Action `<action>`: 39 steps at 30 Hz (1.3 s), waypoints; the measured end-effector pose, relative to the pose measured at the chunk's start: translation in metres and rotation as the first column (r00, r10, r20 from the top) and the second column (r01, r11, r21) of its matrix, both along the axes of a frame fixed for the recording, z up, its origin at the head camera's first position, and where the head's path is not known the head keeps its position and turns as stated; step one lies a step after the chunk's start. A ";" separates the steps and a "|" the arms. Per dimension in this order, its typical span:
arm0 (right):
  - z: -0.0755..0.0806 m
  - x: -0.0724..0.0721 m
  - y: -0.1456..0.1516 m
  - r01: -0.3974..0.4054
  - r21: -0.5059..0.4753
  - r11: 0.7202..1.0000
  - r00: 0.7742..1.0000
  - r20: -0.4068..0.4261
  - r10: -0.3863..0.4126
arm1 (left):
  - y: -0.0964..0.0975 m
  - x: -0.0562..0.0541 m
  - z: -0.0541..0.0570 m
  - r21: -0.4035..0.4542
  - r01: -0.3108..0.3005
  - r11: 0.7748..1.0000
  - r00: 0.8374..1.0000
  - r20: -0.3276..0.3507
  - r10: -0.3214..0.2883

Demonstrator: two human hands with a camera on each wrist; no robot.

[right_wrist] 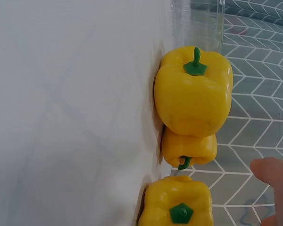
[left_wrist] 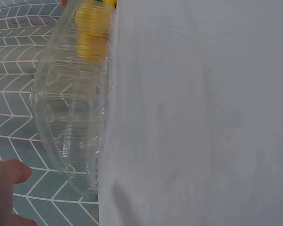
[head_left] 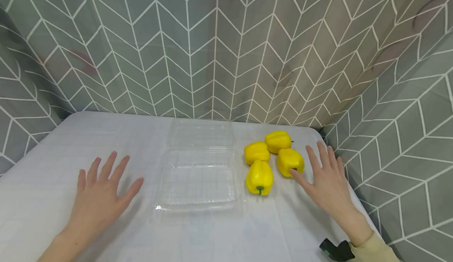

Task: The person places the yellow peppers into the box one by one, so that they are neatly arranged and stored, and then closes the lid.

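Several yellow bell peppers [head_left: 260, 177] with green stems sit in a cluster right of centre on the table. To their left lies a clear plastic clamshell container [head_left: 198, 183], its lid [head_left: 201, 133] folded back toward the wall. My left hand [head_left: 100, 197] is spread above the cloth, left of the container, holding nothing. On the other side, my right hand [head_left: 327, 183] is spread too, its thumb tip overlapping the nearest right pepper [head_left: 290, 162] in the head view. The right wrist view shows peppers [right_wrist: 193, 94] up close, with one fingertip [right_wrist: 269, 170] at the right edge.
A white cloth [head_left: 116, 132] covers the table. Grey patterned curtains [head_left: 201, 50] hang behind it and along both sides. On the right wrist, a black strap piece [head_left: 336, 250] shows beside a beige sleeve [head_left: 375, 250].
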State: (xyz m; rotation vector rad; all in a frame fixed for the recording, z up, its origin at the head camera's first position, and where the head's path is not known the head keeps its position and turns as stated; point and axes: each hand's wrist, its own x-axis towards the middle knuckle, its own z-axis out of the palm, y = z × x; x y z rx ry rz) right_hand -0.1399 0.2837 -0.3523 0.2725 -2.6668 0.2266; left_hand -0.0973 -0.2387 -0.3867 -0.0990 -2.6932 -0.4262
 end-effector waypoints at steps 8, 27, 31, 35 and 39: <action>-0.004 -0.016 -0.008 -0.025 -0.077 0.997 0.999 -0.024 0.024 | 0.010 -0.002 -0.004 0.099 0.046 0.994 0.999 0.016 -0.048; -0.011 -0.033 -0.020 -0.015 -0.234 0.972 1.000 0.013 0.019 | 0.039 0.009 -0.023 0.671 0.229 0.706 0.954 -0.009 -0.300; -0.015 -0.035 -0.019 -0.002 -0.232 0.973 0.999 0.046 0.013 | 0.043 0.010 -0.030 0.735 0.280 0.618 0.934 -0.060 -0.352; -0.020 -0.037 -0.018 0.007 -0.233 0.972 0.998 0.060 0.007 | 0.046 0.011 -0.031 0.746 0.275 0.606 0.934 -0.058 -0.352; -0.025 -0.038 -0.018 0.009 -0.233 0.972 0.998 0.070 0.008 | 0.047 0.010 -0.031 0.745 0.273 0.609 0.934 -0.055 -0.352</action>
